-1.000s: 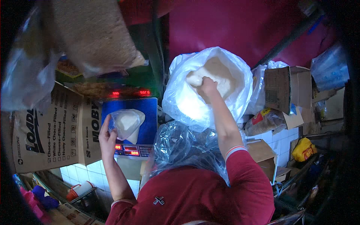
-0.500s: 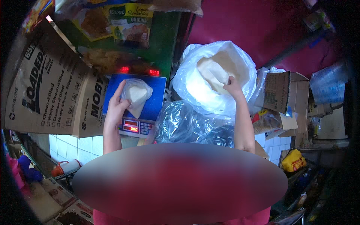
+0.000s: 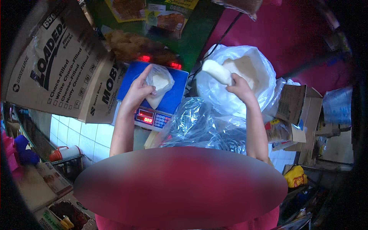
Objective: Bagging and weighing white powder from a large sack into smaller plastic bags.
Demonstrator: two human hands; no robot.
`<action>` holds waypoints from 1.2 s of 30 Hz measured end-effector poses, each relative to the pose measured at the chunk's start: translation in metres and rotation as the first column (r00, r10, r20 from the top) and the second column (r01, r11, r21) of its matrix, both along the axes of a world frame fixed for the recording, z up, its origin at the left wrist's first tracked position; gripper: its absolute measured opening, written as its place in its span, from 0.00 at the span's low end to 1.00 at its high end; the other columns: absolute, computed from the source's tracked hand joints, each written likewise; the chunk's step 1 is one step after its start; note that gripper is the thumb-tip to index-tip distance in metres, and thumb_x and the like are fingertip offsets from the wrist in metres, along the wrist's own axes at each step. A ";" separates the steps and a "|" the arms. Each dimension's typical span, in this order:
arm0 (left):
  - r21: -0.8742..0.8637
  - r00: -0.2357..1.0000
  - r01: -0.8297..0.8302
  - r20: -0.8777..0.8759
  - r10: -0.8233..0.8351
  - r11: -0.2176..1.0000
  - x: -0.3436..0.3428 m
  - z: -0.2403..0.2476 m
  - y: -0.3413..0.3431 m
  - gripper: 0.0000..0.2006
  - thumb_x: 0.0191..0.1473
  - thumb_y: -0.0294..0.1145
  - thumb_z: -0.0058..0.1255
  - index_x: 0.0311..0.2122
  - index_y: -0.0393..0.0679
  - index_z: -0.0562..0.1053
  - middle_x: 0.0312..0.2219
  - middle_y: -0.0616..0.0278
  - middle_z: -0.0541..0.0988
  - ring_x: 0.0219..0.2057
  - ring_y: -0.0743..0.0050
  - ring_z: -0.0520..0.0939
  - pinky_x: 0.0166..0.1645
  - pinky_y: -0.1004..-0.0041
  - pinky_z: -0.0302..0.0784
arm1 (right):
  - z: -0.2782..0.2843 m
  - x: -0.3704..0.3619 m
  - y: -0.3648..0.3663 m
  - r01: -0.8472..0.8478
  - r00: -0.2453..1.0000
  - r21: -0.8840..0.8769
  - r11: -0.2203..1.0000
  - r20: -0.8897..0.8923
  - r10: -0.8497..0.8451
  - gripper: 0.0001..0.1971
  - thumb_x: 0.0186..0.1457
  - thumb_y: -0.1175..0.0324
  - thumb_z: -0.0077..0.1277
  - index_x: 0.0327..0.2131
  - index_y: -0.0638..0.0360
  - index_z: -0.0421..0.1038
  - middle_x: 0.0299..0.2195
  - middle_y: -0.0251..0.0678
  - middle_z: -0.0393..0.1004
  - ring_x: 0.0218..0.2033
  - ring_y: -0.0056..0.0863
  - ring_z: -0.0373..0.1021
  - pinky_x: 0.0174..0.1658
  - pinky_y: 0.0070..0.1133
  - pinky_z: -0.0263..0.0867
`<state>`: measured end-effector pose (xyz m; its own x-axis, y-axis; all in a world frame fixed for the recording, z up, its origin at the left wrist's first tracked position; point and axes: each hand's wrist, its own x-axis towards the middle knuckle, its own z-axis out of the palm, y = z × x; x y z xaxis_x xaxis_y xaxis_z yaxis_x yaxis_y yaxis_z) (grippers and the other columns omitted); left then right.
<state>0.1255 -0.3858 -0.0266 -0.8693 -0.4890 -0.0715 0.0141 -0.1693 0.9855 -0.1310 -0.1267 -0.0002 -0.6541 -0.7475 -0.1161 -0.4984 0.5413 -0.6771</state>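
Note:
My left hand (image 3: 141, 91) grips the near left side of a small clear plastic bag (image 3: 163, 81), its index finger stretched along the rim. White powder or fine grains lie inside the bag, which is over the blue platform of a digital scale (image 3: 178, 81) with red lit displays. A scoop (image 3: 215, 71) heaped with the same white stuff is in my right hand (image 3: 241, 89), over the left part of a large white plastic sack (image 3: 264, 65). The sack's mouth gapes, showing more white stuff within. My fingers hide the scoop's handle.
Crumpled clear plastic bags (image 3: 191, 119) lie between the scale and my right forearm. A big cardboard box (image 3: 57, 73) stands left of the scale. Seasoning packs (image 3: 165, 21) and brownish bagged goods (image 3: 134, 46) lie beyond it. An opened carton (image 3: 291, 103) stands right of the sack.
My right hand has lifted the loaded scoop out of the sack's hollow toward its left rim. The whole view has shifted, and my left hand stays at the small bag.

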 end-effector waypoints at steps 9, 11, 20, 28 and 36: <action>0.015 0.997 0.066 -0.034 -0.065 0.998 0.009 -0.007 -0.011 0.39 0.35 0.19 0.44 0.58 0.37 0.50 0.28 0.60 0.73 0.24 0.81 0.74 0.31 0.81 0.69 | -0.010 0.094 -0.147 -0.299 0.715 0.295 0.907 -0.561 0.418 0.13 0.38 0.71 0.49 0.33 0.57 0.70 0.31 0.39 0.71 0.38 0.34 0.66 0.50 0.34 0.51; -0.025 0.998 0.057 0.005 -0.057 0.998 0.012 0.001 -0.010 0.39 0.35 0.19 0.44 0.58 0.36 0.50 0.28 0.60 0.73 0.25 0.82 0.74 0.32 0.81 0.69 | -0.004 0.118 -0.171 -0.338 0.432 0.337 0.879 -0.774 0.463 0.10 0.41 0.69 0.47 0.31 0.55 0.71 0.30 0.34 0.69 0.38 0.31 0.65 0.52 0.37 0.48; -0.076 0.996 0.046 0.077 -0.040 0.996 0.020 -0.007 -0.022 0.39 0.33 0.20 0.42 0.58 0.37 0.52 0.40 0.60 0.71 0.30 0.82 0.73 0.37 0.84 0.68 | 0.016 0.109 -0.169 -0.302 0.222 0.289 0.908 -0.906 0.362 0.11 0.42 0.69 0.44 0.33 0.52 0.71 0.28 0.31 0.67 0.37 0.28 0.64 0.51 0.39 0.48; 0.195 0.996 -0.031 -0.078 0.047 0.980 0.012 0.012 -0.021 0.38 0.33 0.17 0.42 0.57 0.36 0.53 0.53 0.58 0.62 0.42 0.75 0.72 0.46 0.80 0.66 | 0.008 0.062 -0.098 -0.167 0.799 -0.030 0.985 -0.590 0.118 0.20 0.37 0.72 0.50 0.40 0.51 0.70 0.32 0.35 0.69 0.39 0.33 0.65 0.46 0.36 0.51; 0.012 1.000 0.009 0.015 -0.009 1.000 0.021 0.012 -0.029 0.38 0.36 0.19 0.44 0.58 0.38 0.51 0.51 0.59 0.64 0.32 0.82 0.73 0.35 0.82 0.69 | -0.003 0.001 0.001 0.098 0.983 -0.168 0.981 -0.135 -0.121 0.25 0.39 0.71 0.52 0.47 0.52 0.66 0.38 0.39 0.71 0.41 0.28 0.67 0.45 0.23 0.61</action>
<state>0.1470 -0.4144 -0.0145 -0.8724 -0.4804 -0.0901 -0.0018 -0.1812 0.9834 -0.1302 -0.1255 -0.0032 -0.7342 -0.6714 0.1005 -0.5403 0.4882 -0.6853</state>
